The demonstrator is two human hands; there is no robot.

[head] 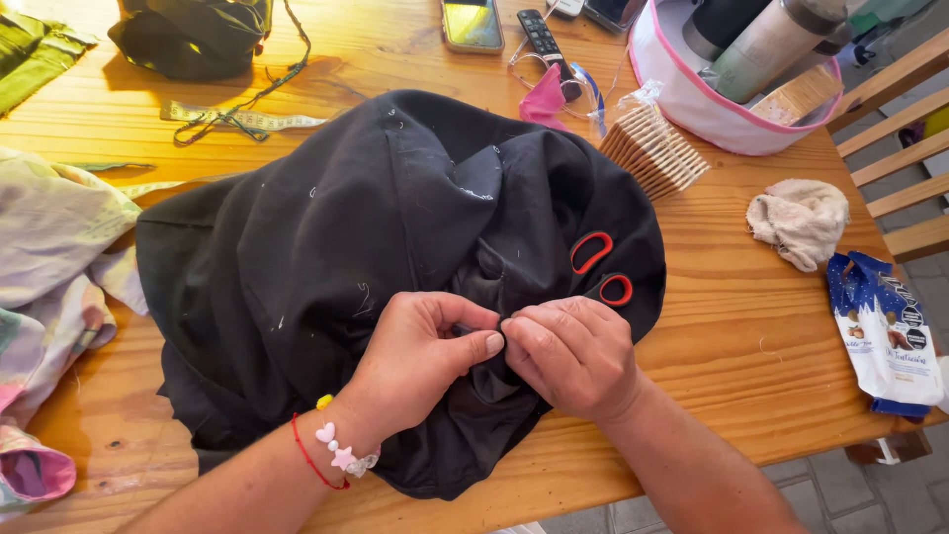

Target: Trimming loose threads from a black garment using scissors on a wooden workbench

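Nearest, the left hand [425,346], with a red string and a bead bracelet at the wrist, and the right hand [568,354] meet knuckle to knuckle on a crumpled black cloth garment [326,247]; the fingers [484,343] of both are closed, pinching a small fold of that cloth between them; the garment lies spread over the middle of the wooden plank counter [751,326], flecked with pale threads; just beyond the right hand, 2 red handle loops of scissors [601,267] show on the cloth; to the left lies a pastel patterned fabric [49,257]; to the right, a blue and white snack packet [885,331] and a beige crumpled rag [799,220]; farther off, a stack of thin tan squares [654,148], a white tub with a pink rim [682,94], a yellow measuring tape [237,119], a phone [472,22] and a black remote [542,35].
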